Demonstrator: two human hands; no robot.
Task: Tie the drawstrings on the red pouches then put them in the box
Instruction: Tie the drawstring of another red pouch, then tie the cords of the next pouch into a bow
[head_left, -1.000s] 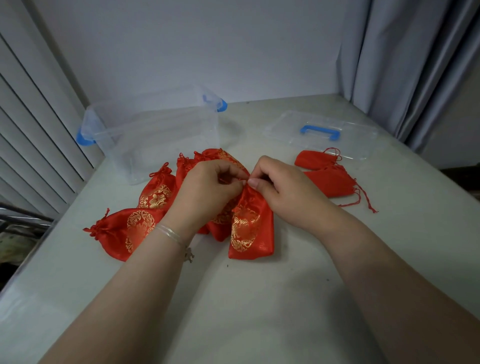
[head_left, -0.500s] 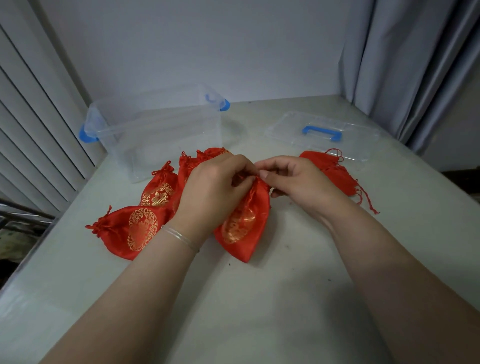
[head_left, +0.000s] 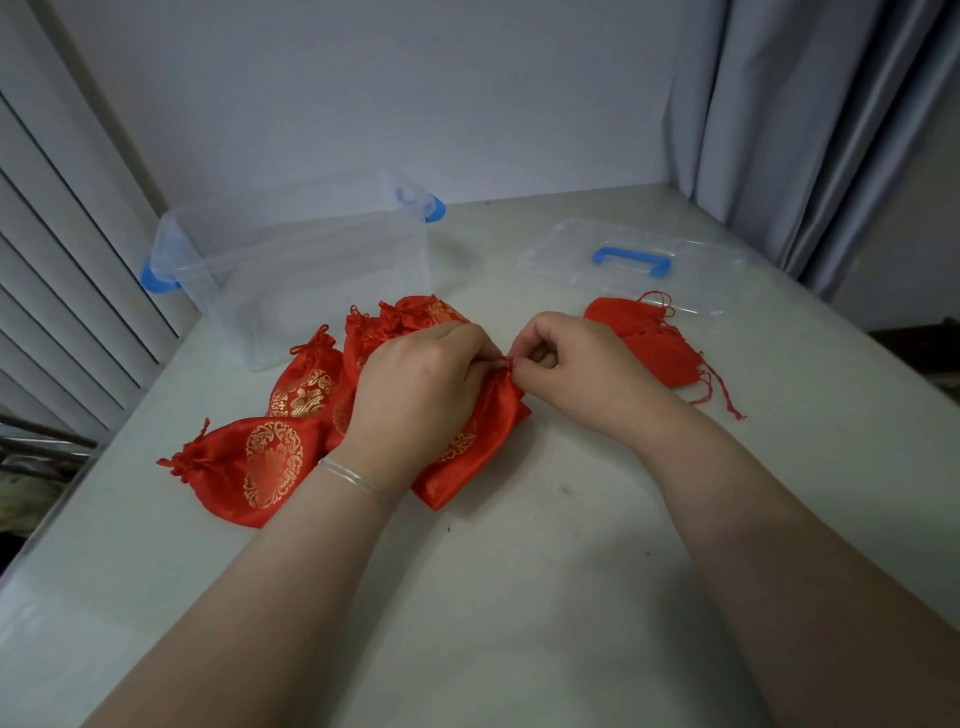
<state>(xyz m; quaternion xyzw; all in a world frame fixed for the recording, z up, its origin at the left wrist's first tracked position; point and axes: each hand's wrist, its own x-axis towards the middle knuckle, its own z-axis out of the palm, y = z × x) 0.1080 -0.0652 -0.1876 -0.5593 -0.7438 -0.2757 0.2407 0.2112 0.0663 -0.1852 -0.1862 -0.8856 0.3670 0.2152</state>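
A red pouch with gold print (head_left: 470, 457) lies tilted at the table's middle, its gathered neck pointing up and right. My left hand (head_left: 421, 387) covers its upper part and pinches the neck. My right hand (head_left: 571, 366) pinches the drawstring at the same spot, fingertips touching. Several tied pouches (head_left: 260, 467) lie in a cluster to the left. Two plain red pouches (head_left: 660, 348) with loose strings lie to the right. The clear plastic box (head_left: 306, 265) with blue clips stands open behind the cluster.
The box's clear lid (head_left: 631, 265) with a blue handle lies flat at the back right. A grey curtain (head_left: 810, 130) hangs on the right, white slats (head_left: 62, 249) on the left. The table's left edge (head_left: 47, 525) drops off.
The pouch in my hands has swung from upright to tilted, its bottom now pointing down-left. Both hands shifted slightly right and pinch the neck tighter together.
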